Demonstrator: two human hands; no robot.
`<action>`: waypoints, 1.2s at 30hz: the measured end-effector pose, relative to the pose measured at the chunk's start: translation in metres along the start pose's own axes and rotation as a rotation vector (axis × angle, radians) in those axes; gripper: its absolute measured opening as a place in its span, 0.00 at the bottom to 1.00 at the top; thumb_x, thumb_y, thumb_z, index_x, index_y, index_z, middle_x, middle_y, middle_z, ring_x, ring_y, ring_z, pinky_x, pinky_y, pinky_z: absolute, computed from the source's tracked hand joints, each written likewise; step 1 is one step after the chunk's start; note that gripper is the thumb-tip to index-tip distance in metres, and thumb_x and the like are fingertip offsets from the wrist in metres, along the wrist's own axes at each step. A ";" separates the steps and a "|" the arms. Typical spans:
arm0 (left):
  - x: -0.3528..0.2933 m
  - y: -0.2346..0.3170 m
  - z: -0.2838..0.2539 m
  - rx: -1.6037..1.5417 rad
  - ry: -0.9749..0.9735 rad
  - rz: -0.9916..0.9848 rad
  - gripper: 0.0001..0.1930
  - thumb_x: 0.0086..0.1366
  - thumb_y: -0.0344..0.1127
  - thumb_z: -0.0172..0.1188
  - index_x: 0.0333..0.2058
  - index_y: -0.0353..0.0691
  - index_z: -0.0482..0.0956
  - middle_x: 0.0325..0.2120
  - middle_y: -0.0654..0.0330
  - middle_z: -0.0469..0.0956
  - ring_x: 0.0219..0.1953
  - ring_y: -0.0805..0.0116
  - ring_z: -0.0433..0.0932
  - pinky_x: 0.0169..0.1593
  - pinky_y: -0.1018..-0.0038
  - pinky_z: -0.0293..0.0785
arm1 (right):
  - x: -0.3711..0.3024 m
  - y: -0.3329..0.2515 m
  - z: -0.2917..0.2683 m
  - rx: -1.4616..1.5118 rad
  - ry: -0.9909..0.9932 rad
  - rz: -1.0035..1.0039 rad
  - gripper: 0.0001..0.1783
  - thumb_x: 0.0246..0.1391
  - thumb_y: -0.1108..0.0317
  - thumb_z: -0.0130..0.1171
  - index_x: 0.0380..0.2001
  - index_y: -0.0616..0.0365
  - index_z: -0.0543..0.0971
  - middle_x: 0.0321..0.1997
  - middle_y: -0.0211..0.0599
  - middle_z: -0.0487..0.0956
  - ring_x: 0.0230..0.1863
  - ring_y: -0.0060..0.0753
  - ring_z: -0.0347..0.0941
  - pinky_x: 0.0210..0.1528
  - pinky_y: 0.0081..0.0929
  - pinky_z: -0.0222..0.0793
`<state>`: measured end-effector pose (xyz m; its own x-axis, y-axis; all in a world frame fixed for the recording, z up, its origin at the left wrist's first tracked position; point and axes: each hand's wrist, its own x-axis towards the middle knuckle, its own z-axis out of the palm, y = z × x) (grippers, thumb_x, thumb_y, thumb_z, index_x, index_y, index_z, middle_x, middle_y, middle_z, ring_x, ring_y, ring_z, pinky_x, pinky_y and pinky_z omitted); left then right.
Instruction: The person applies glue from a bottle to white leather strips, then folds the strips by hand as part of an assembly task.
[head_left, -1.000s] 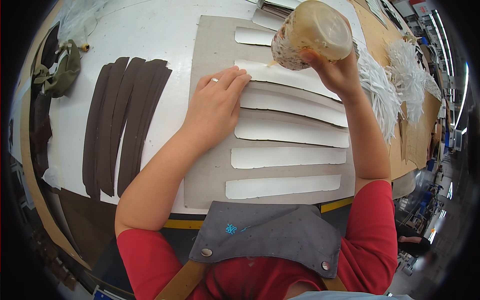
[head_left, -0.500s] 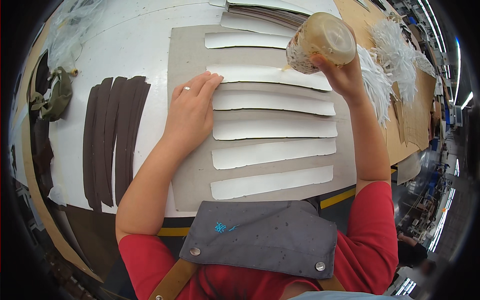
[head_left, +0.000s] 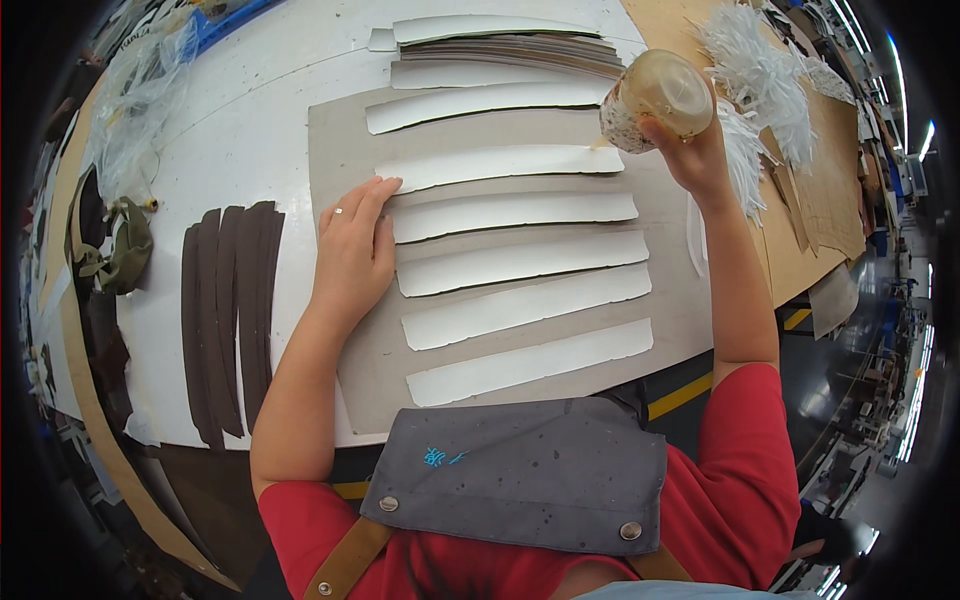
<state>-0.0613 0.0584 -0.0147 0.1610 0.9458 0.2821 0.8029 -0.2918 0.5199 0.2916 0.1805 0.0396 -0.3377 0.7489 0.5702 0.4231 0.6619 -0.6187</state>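
My right hand grips a cloudy, yellowish plastic squeeze bottle, tipped with its base up toward me. Its narrow tip points down at the right end of a long white strip; whether it touches cannot be told. At that strip's left end rest the fingertips of my left hand, stretched out and holding nothing. More white strips lie in spaced rows on a grey board, some nearer to me and one beyond. Speckled residue coats the bottle's lower side.
Several dark brown strips lie side by side on the white table at left. Behind the board is a stack of strips. Clear plastic film and an olive cloth sit at far left, shredded white strips at right.
The bottle has moved along the white strip toward its right end. My left fingertips stay at the strip's left end. The whole view has shifted slightly.
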 end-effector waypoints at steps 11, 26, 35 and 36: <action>-0.002 0.002 0.001 -0.016 0.035 0.033 0.22 0.60 0.21 0.49 0.55 0.40 0.68 0.48 0.52 0.72 0.52 0.54 0.71 0.58 0.62 0.60 | -0.034 0.019 -0.069 0.422 0.300 0.345 0.32 0.55 0.45 0.60 0.54 0.57 0.69 0.45 0.33 0.78 0.40 0.23 0.76 0.31 0.22 0.72; -0.024 0.042 -0.005 0.237 -0.027 0.179 0.13 0.62 0.30 0.55 0.45 0.35 0.75 0.44 0.55 0.75 0.48 0.57 0.73 0.52 0.63 0.64 | 0.008 -0.053 0.043 0.783 0.103 0.456 0.31 0.53 0.43 0.61 0.48 0.57 0.70 0.41 0.31 0.77 0.34 0.21 0.75 0.27 0.22 0.71; -0.030 0.044 0.002 0.314 -0.064 0.140 0.15 0.63 0.36 0.55 0.46 0.34 0.73 0.46 0.56 0.74 0.51 0.59 0.73 0.52 0.63 0.65 | 0.020 -0.089 0.129 0.554 -0.230 0.230 0.38 0.49 0.56 0.70 0.57 0.60 0.63 0.55 0.37 0.70 0.56 0.32 0.68 0.57 0.31 0.65; -0.030 0.043 0.002 0.309 -0.067 0.136 0.15 0.63 0.36 0.56 0.46 0.34 0.73 0.46 0.56 0.73 0.51 0.59 0.72 0.51 0.63 0.66 | 0.021 -0.089 0.132 0.555 -0.239 0.230 0.38 0.49 0.56 0.70 0.57 0.60 0.63 0.55 0.37 0.70 0.56 0.32 0.68 0.57 0.31 0.65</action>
<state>-0.0302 0.0176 -0.0024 0.3074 0.9115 0.2732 0.9058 -0.3683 0.2097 0.1360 0.1415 0.0345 -0.4952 0.8177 0.2935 0.0304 0.3539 -0.9348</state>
